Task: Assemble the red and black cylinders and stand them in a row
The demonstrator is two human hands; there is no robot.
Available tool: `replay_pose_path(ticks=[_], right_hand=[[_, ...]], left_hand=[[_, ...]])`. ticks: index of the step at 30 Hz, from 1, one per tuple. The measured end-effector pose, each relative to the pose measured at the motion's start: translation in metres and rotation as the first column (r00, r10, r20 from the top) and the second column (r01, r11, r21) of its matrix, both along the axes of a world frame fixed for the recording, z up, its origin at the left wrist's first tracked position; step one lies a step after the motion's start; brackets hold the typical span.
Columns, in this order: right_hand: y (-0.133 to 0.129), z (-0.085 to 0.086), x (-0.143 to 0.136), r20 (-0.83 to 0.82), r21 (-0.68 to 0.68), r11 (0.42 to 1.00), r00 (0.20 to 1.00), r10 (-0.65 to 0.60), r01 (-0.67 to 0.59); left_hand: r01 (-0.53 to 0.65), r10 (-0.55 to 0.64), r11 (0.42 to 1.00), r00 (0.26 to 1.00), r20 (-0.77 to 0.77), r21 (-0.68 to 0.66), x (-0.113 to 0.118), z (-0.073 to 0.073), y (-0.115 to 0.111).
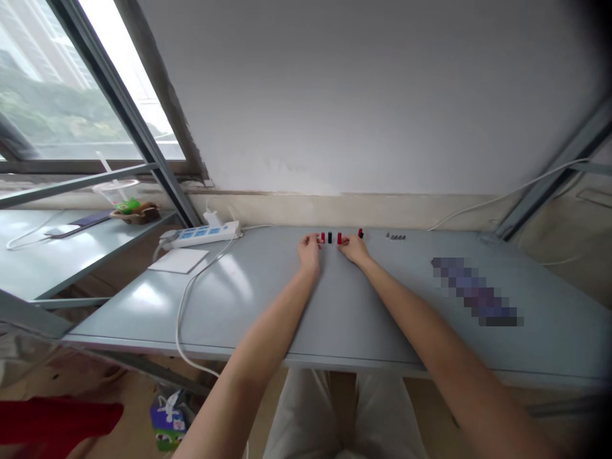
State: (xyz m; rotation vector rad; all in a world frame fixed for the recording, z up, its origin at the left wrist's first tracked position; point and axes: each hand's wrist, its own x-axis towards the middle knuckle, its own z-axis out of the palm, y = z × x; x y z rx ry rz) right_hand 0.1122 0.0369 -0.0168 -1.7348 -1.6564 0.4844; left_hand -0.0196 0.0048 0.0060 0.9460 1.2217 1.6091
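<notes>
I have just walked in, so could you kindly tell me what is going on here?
At the grey desk, the person's left hand is at a small red cylinder and the right hand at another red cylinder; I cannot tell whether either is gripped. A small black cylinder stands between them. Small red and black pieces show beside the right hand, and tiny metallic-looking pieces lie farther right.

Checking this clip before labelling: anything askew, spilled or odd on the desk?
The pixelated patch on the desk, right side: its blocky squares hide what lies there. The white cable loops loosely across and over the front edge. Between the left hand and right hand, the black piece looks upright; no spill visible.
</notes>
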Motion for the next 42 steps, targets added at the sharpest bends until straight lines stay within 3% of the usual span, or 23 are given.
replay_pose_path(ticks=[12, 15, 20, 23, 25, 29, 31, 33, 37, 42], right_hand=[[0.005, -0.001, -0.013, 0.149, -0.027, 0.995, 0.984, -0.095, 0.100], [0.006, -0.004, -0.012, 0.183, -0.003, 0.997, 0.981, -0.070, 0.072], [-0.004, -0.007, 0.003, 0.326, 0.176, 0.983, 0.945, -0.015, -0.045], [-0.019, -0.006, 0.022, 0.359, 0.205, 0.976, 0.933, 0.000, -0.079], [-0.029, -0.005, 0.038, 0.357, 0.215, 0.973, 0.934, 0.007, -0.089], [-0.041, -0.006, 0.067, 0.307, 0.245, 0.969, 0.949, -0.069, -0.009], [-0.043, -0.007, 0.076, 0.291, 0.253, 0.967, 0.951, -0.102, 0.026], [-0.042, -0.007, 0.081, 0.287, 0.259, 0.964, 0.948, -0.136, 0.059], [-0.041, -0.008, 0.083, 0.319, 0.264, 0.959, 0.929, -0.188, 0.103], [-0.041, -0.010, 0.082, 0.320, 0.231, 0.971, 0.937, -0.140, 0.066]], left_hand=[[0.022, -0.022, 1.000, 0.999, -0.027, -0.002, 0.000, -0.003, 0.001], [0.020, -0.021, 1.000, 0.998, -0.061, -0.012, 0.000, -0.003, 0.001], [0.031, -0.026, 0.999, 0.987, -0.156, 0.027, 0.001, -0.007, 0.004], [0.105, -0.078, 0.991, 0.954, -0.289, 0.080, 0.009, -0.013, 0.005], [0.233, -0.158, 0.967, 0.871, -0.466, 0.107, 0.019, -0.017, 0.003], [0.521, -0.235, 0.847, 0.543, -0.806, 0.104, 0.041, -0.020, -0.007], [0.569, -0.190, 0.818, 0.409, -0.893, 0.086, 0.050, -0.017, -0.011], [0.548, -0.138, 0.834, 0.312, -0.940, 0.059, 0.057, -0.013, -0.012], [0.441, -0.103, 0.897, 0.190, -0.976, -0.009, 0.071, -0.006, -0.006], [0.376, -0.074, 0.927, 0.197, -0.978, 0.005, 0.085, -0.010, 0.006]])
